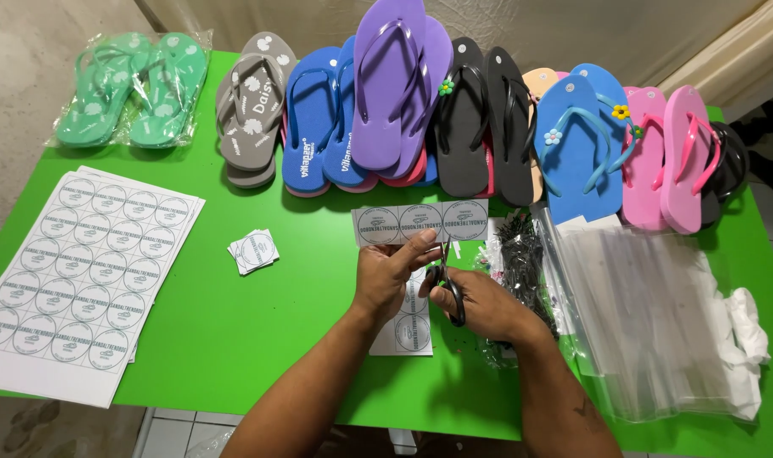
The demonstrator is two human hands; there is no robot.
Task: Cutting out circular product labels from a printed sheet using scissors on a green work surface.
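My left hand (391, 273) pinches a white paper strip (420, 223) printed with three round labels, held flat above the green table (234, 331). My right hand (480, 304) grips black-handled scissors (448, 284), whose blades point up into the strip's lower edge between two labels. Another strip of labels (408, 329) lies on the table under my hands. A small stack of cut square labels (254, 251) rests to the left.
Uncut label sheets (81, 271) lie at the left edge. Flip-flops (480, 119) in many colours line the back, with a bagged green pair (132, 87) at far left. Clear plastic bags (658, 322) and a bag of black fasteners (518, 259) sit at right.
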